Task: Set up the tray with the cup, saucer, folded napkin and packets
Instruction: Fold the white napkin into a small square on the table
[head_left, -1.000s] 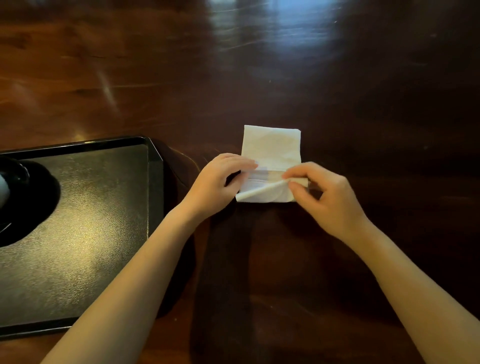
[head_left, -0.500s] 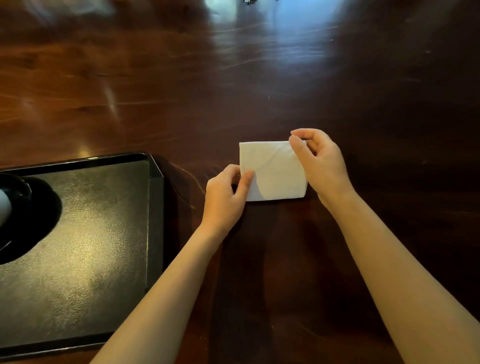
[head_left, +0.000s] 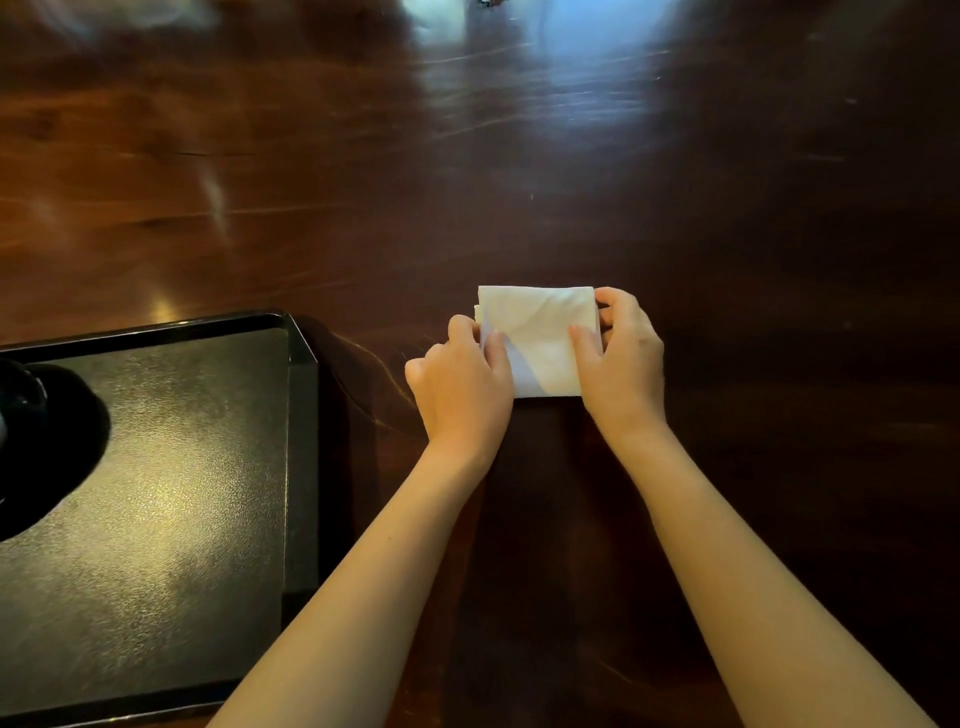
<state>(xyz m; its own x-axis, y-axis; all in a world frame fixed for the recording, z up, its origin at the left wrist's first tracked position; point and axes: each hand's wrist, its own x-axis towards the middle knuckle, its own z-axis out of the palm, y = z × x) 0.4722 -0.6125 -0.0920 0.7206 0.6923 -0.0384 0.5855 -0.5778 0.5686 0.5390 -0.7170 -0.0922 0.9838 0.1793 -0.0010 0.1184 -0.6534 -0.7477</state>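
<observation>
Head view, looking down on a dark, glossy wooden table (head_left: 363, 182). Light glare in the upper centre of the frame.

Napkin (head_left: 537, 338): white, folded to a small, roughly square shape. Lies flat on the table right of centre, well apart from the tray. A diagonal crease runs across its top layer. Layer edges show slightly offset at its upper left corner.

Left hand (head_left: 462, 387): at the napkin's left edge. Thumb lies on top of the paper, fingers curled at the edge beside it, pinching that side.

Right hand (head_left: 623, 364): at the napkin's right edge. Thumb pressed on the top surface, fingers curled round the edge at the upper right corner, grasping it. Both forearms bare, reaching in from the bottom of the frame.

Tray (head_left: 301, 364): black, rectangular, raised rim, textured floor. Sits at lower left of the frame, its right rim just beside the left forearm.

Saucer (head_left: 62, 441): dark, round, on the tray's left part, cut off by the frame edge. Cannot tell what stands on it.
</observation>
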